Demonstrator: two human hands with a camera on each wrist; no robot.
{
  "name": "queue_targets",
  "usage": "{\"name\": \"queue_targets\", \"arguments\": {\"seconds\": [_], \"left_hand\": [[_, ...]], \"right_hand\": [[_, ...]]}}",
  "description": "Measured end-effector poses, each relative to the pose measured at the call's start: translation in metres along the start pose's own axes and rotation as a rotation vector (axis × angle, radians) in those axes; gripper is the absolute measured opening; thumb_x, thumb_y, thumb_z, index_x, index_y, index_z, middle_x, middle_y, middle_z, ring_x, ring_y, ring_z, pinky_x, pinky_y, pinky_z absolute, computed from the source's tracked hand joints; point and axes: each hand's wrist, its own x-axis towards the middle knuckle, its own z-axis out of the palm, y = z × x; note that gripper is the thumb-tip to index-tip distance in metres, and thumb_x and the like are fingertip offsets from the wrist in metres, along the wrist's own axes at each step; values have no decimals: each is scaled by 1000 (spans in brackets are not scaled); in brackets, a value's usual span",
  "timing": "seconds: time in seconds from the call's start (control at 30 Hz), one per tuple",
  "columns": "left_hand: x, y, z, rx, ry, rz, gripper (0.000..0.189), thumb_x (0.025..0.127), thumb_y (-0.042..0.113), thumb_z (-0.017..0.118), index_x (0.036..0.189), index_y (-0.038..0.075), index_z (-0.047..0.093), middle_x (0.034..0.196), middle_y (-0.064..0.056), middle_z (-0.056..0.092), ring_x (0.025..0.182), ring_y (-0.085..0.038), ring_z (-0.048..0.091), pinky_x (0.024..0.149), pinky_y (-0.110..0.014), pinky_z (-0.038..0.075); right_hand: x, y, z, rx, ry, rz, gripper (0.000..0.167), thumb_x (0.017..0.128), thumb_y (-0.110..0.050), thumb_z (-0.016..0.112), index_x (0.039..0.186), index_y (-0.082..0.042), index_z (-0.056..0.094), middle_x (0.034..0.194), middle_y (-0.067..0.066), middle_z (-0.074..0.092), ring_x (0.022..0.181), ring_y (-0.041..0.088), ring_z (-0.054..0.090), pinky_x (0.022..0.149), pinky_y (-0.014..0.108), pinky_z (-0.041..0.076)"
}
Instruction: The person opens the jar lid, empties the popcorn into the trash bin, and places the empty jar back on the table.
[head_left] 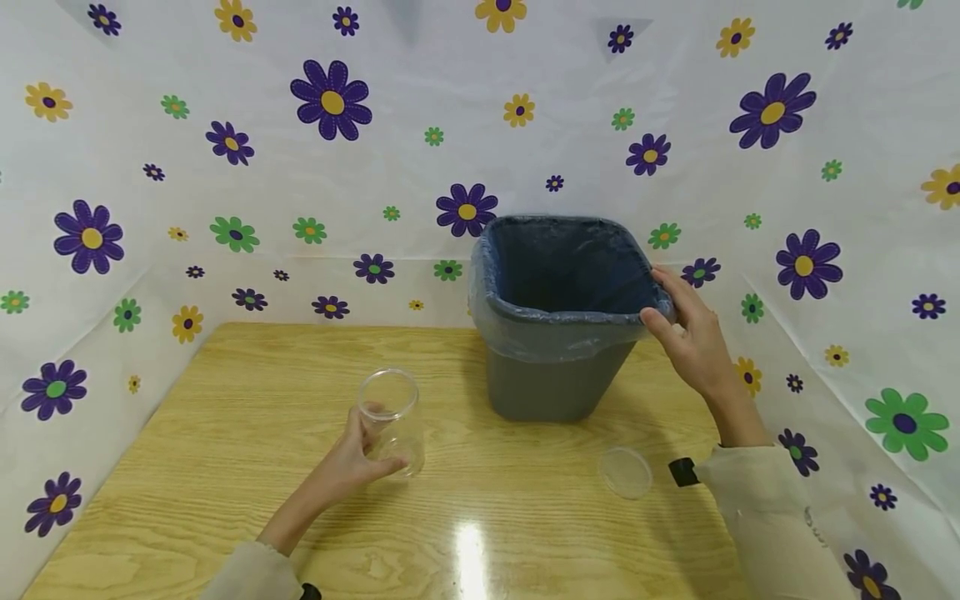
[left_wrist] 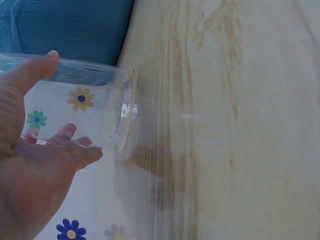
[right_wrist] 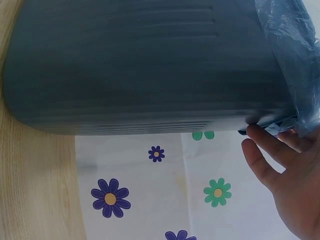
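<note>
A clear, see-through jar (head_left: 401,442) stands roughly upright over the left-middle of the table. My left hand (head_left: 356,454) holds it from the left side, fingers behind and thumb in front. The left wrist view shows the clear jar (left_wrist: 75,100) between thumb and fingers of that hand (left_wrist: 35,175); whether its base touches the table I cannot tell. My right hand (head_left: 693,342) grips the right rim of a dark grey trash bin (head_left: 551,387), thumb near the front corner. A bluish plastic liner (head_left: 562,337) folds over the bin's rim. In the right wrist view, the fingers (right_wrist: 270,145) reach under the liner's edge.
A round clear lid (head_left: 626,472) lies flat on the wooden table (head_left: 262,400), in front of the bin and to its right. White flowered sheeting (head_left: 420,83) encloses the table at the back and sides.
</note>
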Motion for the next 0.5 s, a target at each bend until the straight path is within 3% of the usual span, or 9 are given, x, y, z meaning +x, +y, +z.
{"name": "queue_targets", "arguments": {"seconds": [0.3, 0.5], "left_hand": [[-2, -7, 0, 28, -6, 4, 95, 89, 11, 82, 155, 2, 15, 155, -31, 32, 148, -52, 25, 119, -64, 22], [-5, -6, -3, 73, -36, 28, 102, 90, 12, 82, 161, 5, 9, 158, -33, 31, 146, -54, 28, 116, -68, 24]], "right_hand": [[1, 1, 1, 0, -1, 2, 59, 103, -15, 61, 157, -4, 42, 162, 17, 37, 140, 41, 42, 97, 6, 36], [0, -1, -1, -33, -16, 27, 59, 105, -21, 59, 159, -7, 40, 164, 14, 36, 133, 35, 46, 93, 7, 37]]}}
